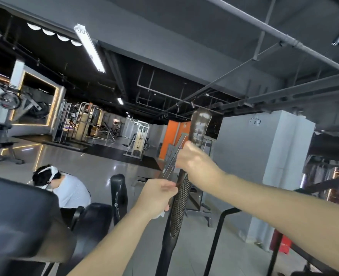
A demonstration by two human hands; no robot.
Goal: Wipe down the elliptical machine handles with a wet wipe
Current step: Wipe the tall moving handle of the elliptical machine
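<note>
Ribbed rubber handle (181, 198), upright, centre; stiff, grippy, likely fixed. Right hand (194, 162) wrapped around mid-shaft, left hand (156, 195) pinching white wet wipe (160, 214) just beside ribs; soft, light, best bunched

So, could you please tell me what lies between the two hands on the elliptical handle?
In the head view, a short stretch of ribbed handle grip shows between the right hand above and the left hand below; nothing else sits there.

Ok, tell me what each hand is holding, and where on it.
Right hand is wrapped around the handle, just above its ribbed grip. Left hand touches the ribbed grip lower down, a bit of white wipe showing beneath the fingers.
</note>
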